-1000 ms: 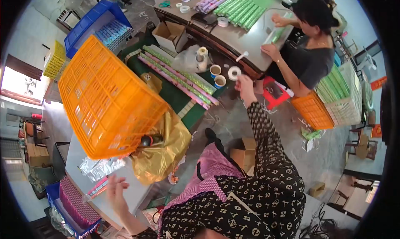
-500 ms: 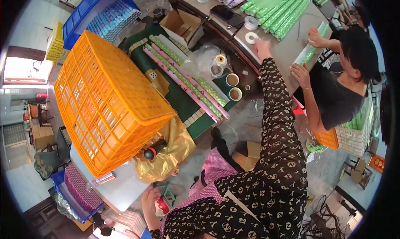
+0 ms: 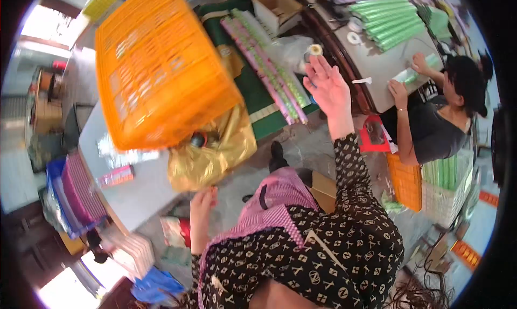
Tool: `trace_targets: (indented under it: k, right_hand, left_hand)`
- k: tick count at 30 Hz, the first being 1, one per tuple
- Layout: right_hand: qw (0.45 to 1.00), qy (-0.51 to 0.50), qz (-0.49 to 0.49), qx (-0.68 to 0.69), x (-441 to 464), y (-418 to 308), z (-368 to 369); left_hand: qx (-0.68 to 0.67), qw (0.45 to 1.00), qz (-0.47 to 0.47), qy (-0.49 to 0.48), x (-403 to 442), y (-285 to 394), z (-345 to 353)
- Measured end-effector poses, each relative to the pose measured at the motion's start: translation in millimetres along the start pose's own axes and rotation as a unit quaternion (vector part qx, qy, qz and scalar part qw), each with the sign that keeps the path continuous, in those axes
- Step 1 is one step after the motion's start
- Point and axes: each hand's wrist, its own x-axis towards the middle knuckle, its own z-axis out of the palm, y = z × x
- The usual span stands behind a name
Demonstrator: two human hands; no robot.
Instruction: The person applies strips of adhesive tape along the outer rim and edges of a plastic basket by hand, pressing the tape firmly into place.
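Two bare hands extend from black patterned sleeves (image 3: 353, 169). Nearest, the left hand (image 3: 203, 204) is loosely curled and blurred; whether it grips anything cannot be told. Its fingertips are just beside a crinkled gold sheet (image 3: 221, 166). A large orange crate (image 3: 167, 72) overlaps that sheet; if it rests there, a snagged finger could drag it. Farther out, the right hand (image 3: 329, 93) is spread, its palm bare, holding nothing. Just past its fingertips is a spool (image 3: 314, 50), near long patterned tubes (image 3: 264, 66); a careless sweep could topple the spool. Beyond, a white tool (image 3: 362, 81) lies at the edge of the desk (image 3: 390, 66), where a bump might drop it, near a co-worker's hand (image 3: 398, 93).
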Motion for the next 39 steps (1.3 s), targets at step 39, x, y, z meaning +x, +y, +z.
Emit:
trace_targets:
  k: [39]
  right_hand:
    - [0.529, -0.195, 0.715, -0.414, -242.5, 752.8, 147.0]
  left_hand:
    - [-0.102, 0.771, -0.44, 0.449, -397.6, -287.3, -36.4]
